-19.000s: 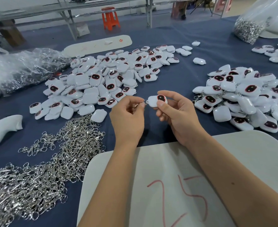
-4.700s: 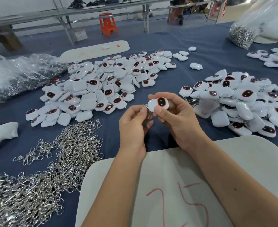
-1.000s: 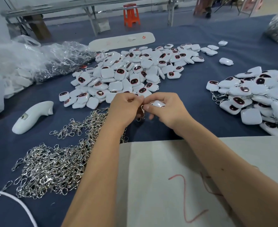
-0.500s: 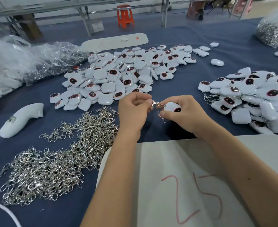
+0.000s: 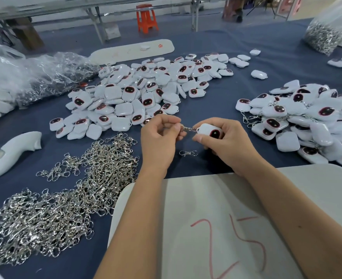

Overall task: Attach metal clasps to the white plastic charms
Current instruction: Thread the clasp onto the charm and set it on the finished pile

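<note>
The charm (image 5: 210,132) I'm working on sits above the blue cloth (image 5: 216,57), pinched in my right hand (image 5: 224,147) with its dark face toward me, thumb under the near edge and the other fingers curled behind it. My left hand (image 5: 159,143) has its fingertips closed on a metal clasp (image 5: 187,128), which bridges the small gap between the two hands and meets the charm's corner. Whether the hook has actually passed through the charm's loop I cannot tell; the joint is too small to read. That is my main worry: if the clasp only rests against the loop and I let go, it will drop away, and the charm would go to the finished heap unattached. A loose clasp (image 5: 188,153) lies on the cloth just below my hands, and it could snag or be mistaken for the one in hand. The clasp pile (image 5: 69,190) to my left looks tangled, so a careless pull there could drag out several at once. The bare charms (image 5: 137,93) lie ahead and the clasped ones (image 5: 299,117) to my right, well apart, but a toss that falls short could mix them. The white board (image 5: 186,218) marked 25 lies under my forearms.
</note>
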Demonstrator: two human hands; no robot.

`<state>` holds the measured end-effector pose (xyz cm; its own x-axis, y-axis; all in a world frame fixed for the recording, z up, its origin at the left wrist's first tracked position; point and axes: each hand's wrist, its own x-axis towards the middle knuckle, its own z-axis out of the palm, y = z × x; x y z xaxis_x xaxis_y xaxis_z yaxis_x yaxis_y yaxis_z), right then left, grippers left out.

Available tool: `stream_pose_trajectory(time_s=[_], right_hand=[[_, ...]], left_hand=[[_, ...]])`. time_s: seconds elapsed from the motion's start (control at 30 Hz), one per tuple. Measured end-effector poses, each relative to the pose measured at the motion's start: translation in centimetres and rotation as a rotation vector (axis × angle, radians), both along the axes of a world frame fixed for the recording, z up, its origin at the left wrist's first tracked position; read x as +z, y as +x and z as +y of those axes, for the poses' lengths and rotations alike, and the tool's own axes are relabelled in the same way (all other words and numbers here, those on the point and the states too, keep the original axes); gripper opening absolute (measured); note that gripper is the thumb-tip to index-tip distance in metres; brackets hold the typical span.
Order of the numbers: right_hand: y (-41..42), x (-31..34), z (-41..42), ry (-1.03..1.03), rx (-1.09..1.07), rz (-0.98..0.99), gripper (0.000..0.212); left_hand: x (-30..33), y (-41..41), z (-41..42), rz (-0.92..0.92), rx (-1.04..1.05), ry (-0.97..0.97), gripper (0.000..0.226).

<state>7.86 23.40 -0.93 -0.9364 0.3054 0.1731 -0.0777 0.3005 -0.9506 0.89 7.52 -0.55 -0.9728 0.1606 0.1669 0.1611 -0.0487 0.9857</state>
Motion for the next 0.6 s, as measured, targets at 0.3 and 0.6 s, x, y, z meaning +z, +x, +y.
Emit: stream_pose_trajectory(time_s=[0.3,0.6], right_hand=[[0.1,-0.2,0.5,-0.252,-0.091,0.039,0.031],[0.1,0.0,1.2,-0.154,-0.609,0.227,0.055]], left_hand=[[0.0,0.7,0.6,-0.011,-0.046,-0.028,0.019],[0.7,2.5,2.8,0.005,-0.165,-0.036,0.016]])
